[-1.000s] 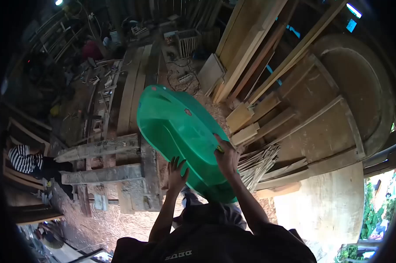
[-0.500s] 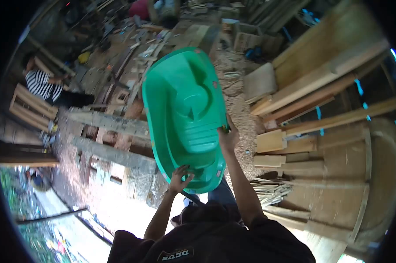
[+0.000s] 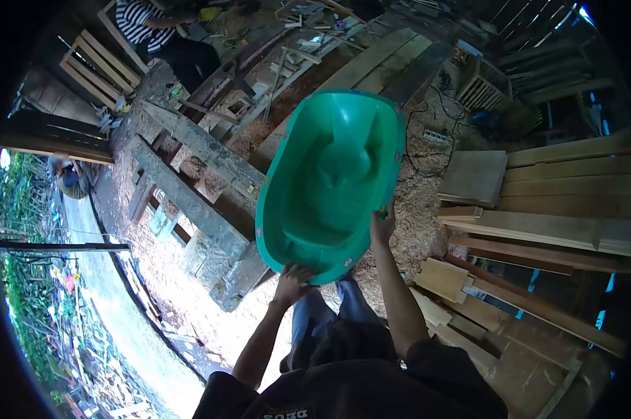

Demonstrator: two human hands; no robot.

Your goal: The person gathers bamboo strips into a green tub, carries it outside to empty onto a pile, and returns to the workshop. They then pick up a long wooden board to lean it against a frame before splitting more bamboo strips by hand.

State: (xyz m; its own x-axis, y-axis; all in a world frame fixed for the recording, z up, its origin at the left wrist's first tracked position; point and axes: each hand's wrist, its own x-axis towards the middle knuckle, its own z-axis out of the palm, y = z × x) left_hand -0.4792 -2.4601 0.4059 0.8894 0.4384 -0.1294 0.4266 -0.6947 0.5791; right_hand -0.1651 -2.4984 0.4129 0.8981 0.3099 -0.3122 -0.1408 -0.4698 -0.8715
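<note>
The left hand (image 3: 296,281) grips the green tub (image 3: 329,188) at its seven o'clock, the right hand (image 3: 382,227) at its four o'clock. Planks (image 3: 567,187) lie toward three o'clock.

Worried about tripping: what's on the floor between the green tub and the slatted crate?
Between tub and crate, the head view shows dark cables, a likely power strip and wood shavings.

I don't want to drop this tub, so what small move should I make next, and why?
I'd probably slide your left hand up to the left rim of the tub. It sits at the near end, while your right hand holds the right rim, so the left side looks unsupported.
</note>
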